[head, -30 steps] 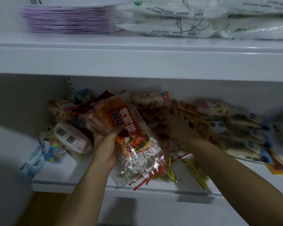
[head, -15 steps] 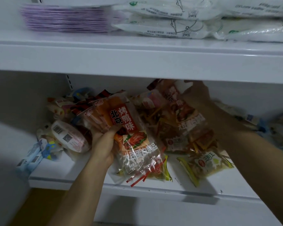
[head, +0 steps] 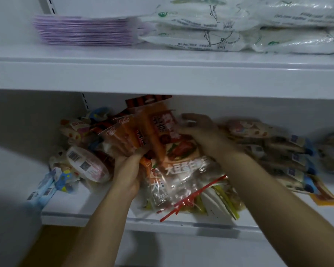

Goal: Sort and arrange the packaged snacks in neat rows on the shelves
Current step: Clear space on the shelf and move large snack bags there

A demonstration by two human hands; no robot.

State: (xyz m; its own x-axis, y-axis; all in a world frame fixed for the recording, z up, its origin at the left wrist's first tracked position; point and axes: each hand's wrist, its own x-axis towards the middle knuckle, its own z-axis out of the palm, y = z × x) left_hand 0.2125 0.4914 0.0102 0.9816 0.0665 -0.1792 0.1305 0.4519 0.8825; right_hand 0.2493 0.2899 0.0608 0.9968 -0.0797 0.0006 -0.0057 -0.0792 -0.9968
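Your left hand (head: 126, 171) has its grip closed around the lower edges of a fanned bunch of glossy orange-and-clear plastic snack packets (head: 162, 151), held upright over the front of the white lower shelf (head: 85, 211). Your right hand (head: 199, 132) presses against the top right of the same bunch; blur keeps me from telling whether those fingers are curled round a packet or only laid flat on it.

The risk lies in that slick film. You pinch several packets from one edge only, so the outer ones may slide free and drop past the shelf lip. The loose yellow-green packets (head: 220, 199) lying under the bunch already sit close to the front edge, and a nudge from your wrist could push them off. The heap of pale wrapped snacks (head: 268, 143) on the right lies just beside your forearm and could be swept out of place.
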